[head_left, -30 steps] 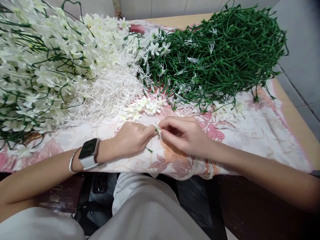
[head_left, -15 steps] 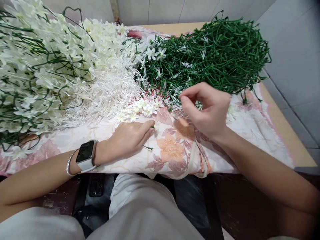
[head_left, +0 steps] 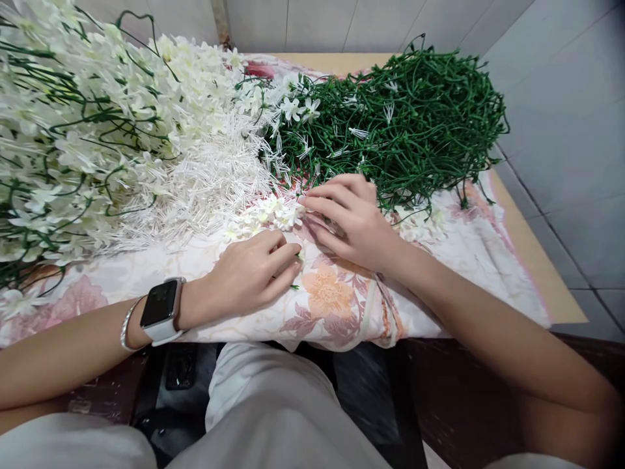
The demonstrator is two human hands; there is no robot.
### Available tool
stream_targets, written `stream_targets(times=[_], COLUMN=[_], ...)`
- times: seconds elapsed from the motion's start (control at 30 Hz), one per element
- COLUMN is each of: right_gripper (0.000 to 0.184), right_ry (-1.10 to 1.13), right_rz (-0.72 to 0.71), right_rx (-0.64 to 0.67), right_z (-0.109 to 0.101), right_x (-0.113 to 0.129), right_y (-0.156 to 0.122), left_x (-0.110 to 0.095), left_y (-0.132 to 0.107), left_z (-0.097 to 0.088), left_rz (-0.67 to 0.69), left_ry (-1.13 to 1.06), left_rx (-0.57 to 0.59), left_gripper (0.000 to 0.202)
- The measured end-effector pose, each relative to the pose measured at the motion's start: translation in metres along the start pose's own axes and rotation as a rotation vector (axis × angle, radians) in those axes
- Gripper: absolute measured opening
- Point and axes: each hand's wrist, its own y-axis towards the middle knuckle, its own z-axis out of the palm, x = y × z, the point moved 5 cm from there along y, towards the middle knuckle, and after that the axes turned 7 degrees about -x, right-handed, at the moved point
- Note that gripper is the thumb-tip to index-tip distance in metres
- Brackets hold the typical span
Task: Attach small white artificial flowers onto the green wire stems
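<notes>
My left hand point(head_left: 249, 270) rests on the floral cloth point(head_left: 336, 303) with its fingers pinched on a small green stem point(head_left: 294, 286); a white bit shows at the fingertips. My right hand point(head_left: 354, 218) lies over the cloth just beyond it. Its fingers are stretched out, and their tips touch a small heap of loose white flowers point(head_left: 266, 213). A pile of thin white stamen pieces point(head_left: 209, 182) lies left of that heap. A big tangle of green stems point(head_left: 415, 124) sits behind my right hand.
Finished sprays of white flowers on green stems point(head_left: 73, 130) fill the left of the table. A watch point(head_left: 159, 306) and a bracelet are on my left wrist. The table's wooden edge point(head_left: 537, 260) runs along the right beside a tiled wall. My knees are below the table.
My right hand left the left hand's fingertips, rose toward the green stems, then came down leftward onto the loose white flowers. My left hand stayed in place, still pinched.
</notes>
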Motion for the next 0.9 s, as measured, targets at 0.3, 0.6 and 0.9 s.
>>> stream_targets(times=[0.3,0.6,0.9], right_gripper=[0.011,0.005,0.007], right_ry=[-0.059,0.140,0.294], right_rz=[0.011,-0.110,-0.181], right_rx=[-0.201,-0.224,-0.154], right_z=[-0.006,-0.017,-0.014], right_x=[0.002,0.021,0.029], right_y=[-0.001,-0.002,-0.005], left_x=[0.007,0.015,0.009], left_y=[0.001,0.002,0.002], left_z=[-0.009,-0.011,-0.013], left_rz=[-0.084,-0.082,0.036], left_ry=[-0.158,-0.162,-0.232], left_rx=[-0.131,-0.342,-0.327], left_gripper=[0.029,0.025,0.011])
